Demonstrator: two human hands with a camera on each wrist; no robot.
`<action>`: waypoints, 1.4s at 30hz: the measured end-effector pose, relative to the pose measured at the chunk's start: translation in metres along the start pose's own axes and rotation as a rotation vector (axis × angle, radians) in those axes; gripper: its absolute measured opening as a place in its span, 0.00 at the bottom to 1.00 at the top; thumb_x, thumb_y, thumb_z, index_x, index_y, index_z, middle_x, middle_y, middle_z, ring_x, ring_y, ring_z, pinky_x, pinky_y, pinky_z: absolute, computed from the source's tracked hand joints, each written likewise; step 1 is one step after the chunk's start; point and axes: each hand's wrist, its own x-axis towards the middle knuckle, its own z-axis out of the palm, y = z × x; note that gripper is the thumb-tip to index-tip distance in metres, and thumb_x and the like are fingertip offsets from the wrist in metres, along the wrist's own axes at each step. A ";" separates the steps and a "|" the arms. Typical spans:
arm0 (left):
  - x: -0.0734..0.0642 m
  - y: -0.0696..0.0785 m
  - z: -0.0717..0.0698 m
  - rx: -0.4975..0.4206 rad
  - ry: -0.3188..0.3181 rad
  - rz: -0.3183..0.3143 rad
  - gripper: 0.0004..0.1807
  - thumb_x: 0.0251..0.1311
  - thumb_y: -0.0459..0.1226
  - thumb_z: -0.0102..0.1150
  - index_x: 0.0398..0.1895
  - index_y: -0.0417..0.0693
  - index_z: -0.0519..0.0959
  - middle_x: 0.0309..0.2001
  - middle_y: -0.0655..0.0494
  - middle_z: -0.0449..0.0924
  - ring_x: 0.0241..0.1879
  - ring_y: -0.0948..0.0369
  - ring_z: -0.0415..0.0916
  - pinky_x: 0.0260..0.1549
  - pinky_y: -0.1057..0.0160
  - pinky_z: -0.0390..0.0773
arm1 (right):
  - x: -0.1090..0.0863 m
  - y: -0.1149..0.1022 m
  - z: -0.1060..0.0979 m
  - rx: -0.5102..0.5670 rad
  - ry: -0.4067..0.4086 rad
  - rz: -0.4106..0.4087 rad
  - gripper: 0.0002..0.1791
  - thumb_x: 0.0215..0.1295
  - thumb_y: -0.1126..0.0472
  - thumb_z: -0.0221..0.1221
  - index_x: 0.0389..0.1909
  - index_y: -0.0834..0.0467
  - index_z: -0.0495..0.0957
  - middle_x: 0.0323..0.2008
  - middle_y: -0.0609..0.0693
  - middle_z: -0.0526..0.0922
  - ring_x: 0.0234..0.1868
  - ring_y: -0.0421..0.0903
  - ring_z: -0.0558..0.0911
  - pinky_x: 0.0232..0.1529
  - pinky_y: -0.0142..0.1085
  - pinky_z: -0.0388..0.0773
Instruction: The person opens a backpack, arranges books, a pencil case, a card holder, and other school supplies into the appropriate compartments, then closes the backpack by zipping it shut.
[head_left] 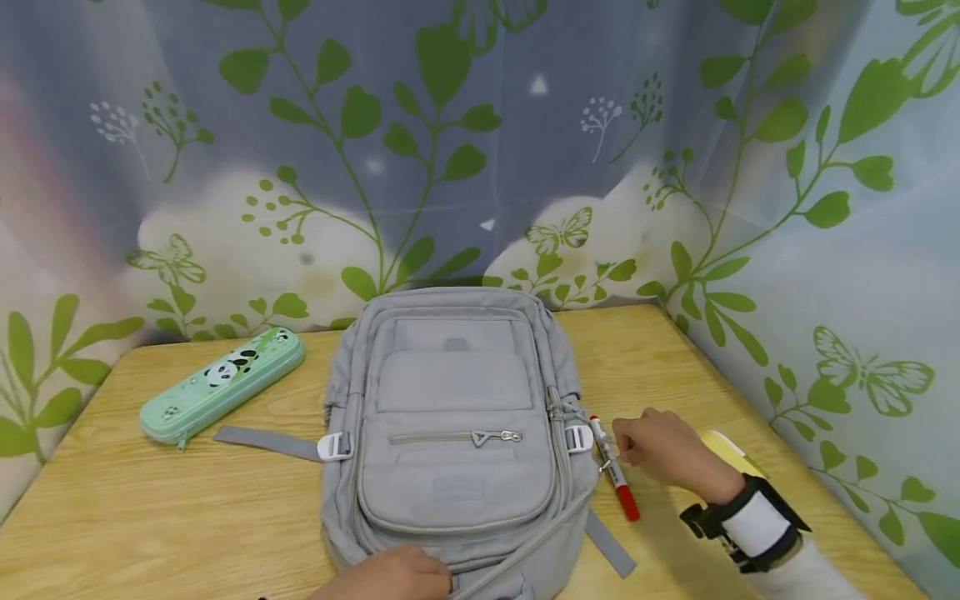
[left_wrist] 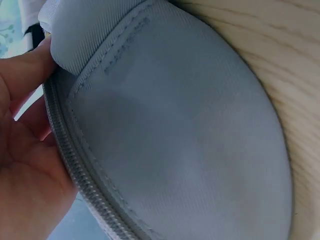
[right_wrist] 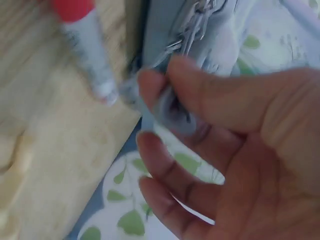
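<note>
Holding one grey backpack, two hands, one marker, one panda case.

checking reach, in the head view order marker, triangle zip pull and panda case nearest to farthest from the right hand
1. Marker, between backpack and right hand
2. Triangle zip pull, on the backpack's front
3. Panda case, left of the backpack

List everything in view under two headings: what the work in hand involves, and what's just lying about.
In the job, it seems:
grey backpack, its zippered edge held by the left grip
small grey tab, blurred, pinched by the right grip

Apparently just lying about:
green panda case
red-and-white marker
yellow object, too unclear to name
</note>
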 end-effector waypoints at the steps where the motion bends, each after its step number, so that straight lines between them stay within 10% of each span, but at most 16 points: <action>1: -0.002 0.000 0.000 -0.011 -0.003 -0.010 0.08 0.63 0.42 0.53 0.26 0.54 0.76 0.28 0.67 0.76 0.30 0.78 0.65 0.36 0.89 0.59 | 0.004 0.002 0.002 0.005 -0.001 -0.005 0.18 0.53 0.67 0.65 0.17 0.48 0.66 0.15 0.37 0.65 0.21 0.38 0.60 0.25 0.29 0.54; 10: 0.002 0.004 -0.001 -0.057 -0.034 -0.051 0.07 0.62 0.38 0.54 0.26 0.53 0.75 0.32 0.66 0.77 0.33 0.78 0.66 0.37 0.87 0.61 | 0.048 0.005 0.014 -0.062 -0.010 -0.020 0.23 0.53 0.72 0.60 0.13 0.50 0.57 0.14 0.41 0.51 0.20 0.40 0.51 0.25 0.32 0.45; 18: 0.006 0.009 -0.003 -0.109 -0.089 -0.157 0.08 0.65 0.41 0.51 0.27 0.52 0.75 0.29 0.67 0.73 0.30 0.80 0.60 0.30 0.86 0.62 | 0.059 0.006 0.019 0.095 -0.201 -0.011 0.13 0.60 0.72 0.55 0.18 0.56 0.70 0.15 0.45 0.65 0.19 0.39 0.60 0.22 0.28 0.55; 28: 0.040 0.008 -0.069 0.093 -0.097 -0.213 0.09 0.68 0.41 0.48 0.42 0.54 0.80 0.38 0.64 0.81 0.39 0.70 0.77 0.40 0.72 0.76 | 0.053 -0.014 -0.008 0.113 -0.007 0.006 0.03 0.61 0.63 0.60 0.29 0.57 0.80 0.26 0.48 0.81 0.22 0.38 0.73 0.26 0.31 0.70; 35: 0.091 -0.047 -0.098 0.273 -0.136 -0.301 0.07 0.65 0.36 0.53 0.39 0.49 0.81 0.37 0.56 0.82 0.39 0.61 0.79 0.40 0.64 0.77 | 0.064 -0.026 0.007 -0.024 0.046 -0.051 0.07 0.53 0.63 0.66 0.20 0.55 0.79 0.21 0.47 0.74 0.22 0.42 0.69 0.27 0.33 0.67; 42: 0.128 -0.094 -0.080 0.340 -0.328 -0.405 0.19 0.60 0.40 0.60 0.56 0.53 0.76 0.59 0.53 0.74 0.60 0.53 0.69 0.59 0.57 0.69 | 0.067 -0.026 0.015 -0.114 0.124 -0.078 0.14 0.58 0.65 0.62 0.15 0.54 0.71 0.15 0.46 0.67 0.18 0.42 0.64 0.23 0.31 0.61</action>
